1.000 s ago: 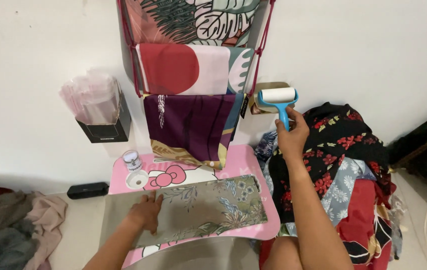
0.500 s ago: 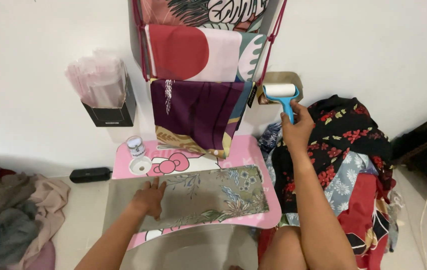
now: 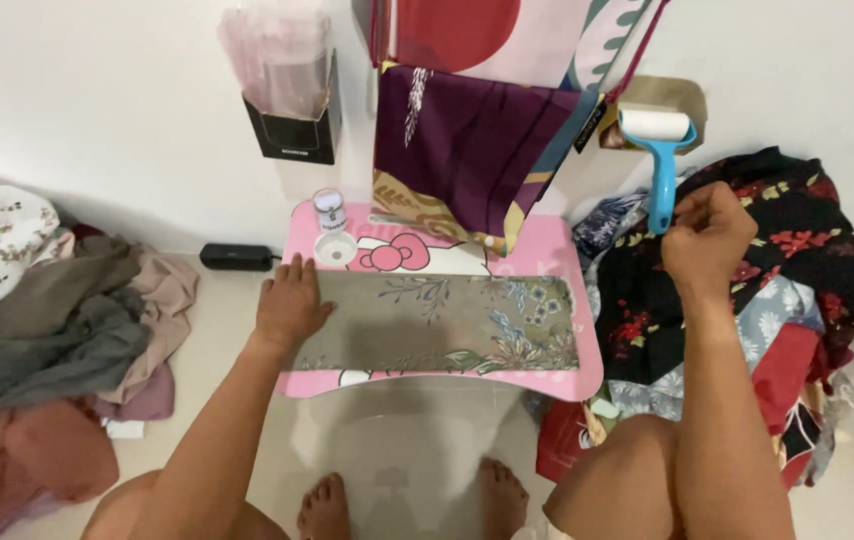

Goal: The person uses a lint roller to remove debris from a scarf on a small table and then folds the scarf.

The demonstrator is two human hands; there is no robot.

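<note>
The left hand is lying flat, fingers spread apart, on the left end of a folded olive-grey floral cloth, pressing it down without gripping it. That cloth is stretching lengthwise across a small pink tabletop, covering most of its front half, with its flower print gathering toward the right end. The right hand is closing around the lower end of the handle of a blue lint roller, fingers curled tight on it; the roller's white head is standing up near the wall, just in front of a small tan box, well right of the tabletop. At the back left of the tabletop a small clear jar and a white round lid are sitting just beside each other. Behind them a purple patterned cloth is hanging down from a rack against the wall, its lower edge touching the tabletop. A black holder with clear bags is hanging on the wall to the left. A heap of grey and pink clothes is lying on the floor on the left, and a pile of dark floral fabrics is lying on the right, under the right arm
</note>
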